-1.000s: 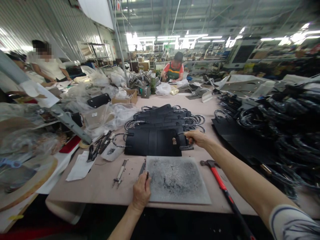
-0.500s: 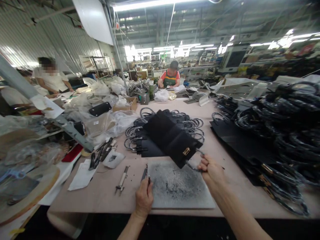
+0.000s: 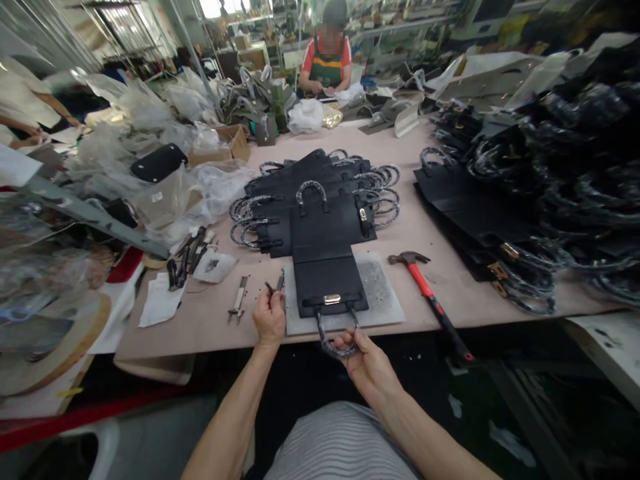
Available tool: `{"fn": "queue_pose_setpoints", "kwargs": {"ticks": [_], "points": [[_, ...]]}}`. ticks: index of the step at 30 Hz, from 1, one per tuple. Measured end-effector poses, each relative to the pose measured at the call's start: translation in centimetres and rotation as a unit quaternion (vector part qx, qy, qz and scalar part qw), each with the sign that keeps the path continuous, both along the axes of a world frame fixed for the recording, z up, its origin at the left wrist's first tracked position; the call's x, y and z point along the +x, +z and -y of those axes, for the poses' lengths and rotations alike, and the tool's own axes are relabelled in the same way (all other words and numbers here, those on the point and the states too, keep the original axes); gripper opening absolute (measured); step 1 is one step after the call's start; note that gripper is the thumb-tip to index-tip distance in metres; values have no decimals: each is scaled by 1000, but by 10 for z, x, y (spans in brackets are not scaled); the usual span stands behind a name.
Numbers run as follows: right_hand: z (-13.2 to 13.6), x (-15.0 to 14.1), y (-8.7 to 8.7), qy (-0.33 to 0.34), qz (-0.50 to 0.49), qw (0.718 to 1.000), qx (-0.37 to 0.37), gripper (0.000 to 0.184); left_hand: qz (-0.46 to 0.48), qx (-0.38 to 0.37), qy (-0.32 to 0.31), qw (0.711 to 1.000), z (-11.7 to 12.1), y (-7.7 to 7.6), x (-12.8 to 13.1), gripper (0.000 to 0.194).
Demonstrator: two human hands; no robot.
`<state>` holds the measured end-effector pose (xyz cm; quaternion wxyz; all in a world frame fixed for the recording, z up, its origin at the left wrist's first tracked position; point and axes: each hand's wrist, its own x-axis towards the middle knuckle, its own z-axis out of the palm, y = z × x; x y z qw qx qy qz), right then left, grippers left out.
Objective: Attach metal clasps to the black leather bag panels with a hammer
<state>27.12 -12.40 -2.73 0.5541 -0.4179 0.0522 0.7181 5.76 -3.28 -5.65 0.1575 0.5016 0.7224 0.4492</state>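
My right hand (image 3: pixel 361 352) is closed around the plastic-wrapped handle (image 3: pixel 323 337) of a black bag panel (image 3: pixel 327 277). The panel lies flat over a grey slab (image 3: pixel 387 283), its gold clasp (image 3: pixel 332 299) towards me, and its far end rests on a pile of similar black bag panels (image 3: pixel 275 230). Left of the slab, my left hand (image 3: pixel 269 319) pinches a thin dark rod-like tool (image 3: pixel 270 288); most of it is hidden by the fingers. Another slim metal tool (image 3: pixel 281 280) is just beyond that hand.
A claw hammer (image 3: pixel 424 283) with a red and black handle lies right of the slab. To the left are a metal tool with prongs (image 3: pixel 239 300) and several dark hand tools (image 3: pixel 187 257). More wrapped bags (image 3: pixel 565 193) are heaped at right. A co-worker (image 3: pixel 327 60) sits across the table.
My right hand has brought the panel nearer and to the left, from tilted in the air to straight over the slab. The hammer now shows. The view has tipped downward.
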Motion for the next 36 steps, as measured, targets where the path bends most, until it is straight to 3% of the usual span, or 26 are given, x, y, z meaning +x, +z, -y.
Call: {"fn": "queue_pose_setpoints", "kwargs": {"ticks": [5,11,15,19,23,28,32,36], "points": [[18,-3,-4,41,22,999,1,39,-116,-118,28,986,-20,21,-34,28],[16,5,-1,49,109,993,0,44,-282,-245,-21,927,-29,33,-44,26],[17,10,-2,67,120,990,-9,47,-350,-258,-65,898,-29,36,-31,22],[17,11,-2,76,125,989,-20,49,-391,-233,-69,888,-26,39,-22,21],[19,15,-4,95,159,982,-40,49,-386,-221,-56,894,-21,45,-32,21],[18,27,-6,115,282,951,-43,49,-385,-245,14,890,-21,53,-73,22],[10,34,-1,148,351,924,-18,54,-264,-338,3,903,-27,53,-102,22],[4,36,-1,195,376,906,13,48,-182,-363,-9,914,-37,48,-114,25]]}}
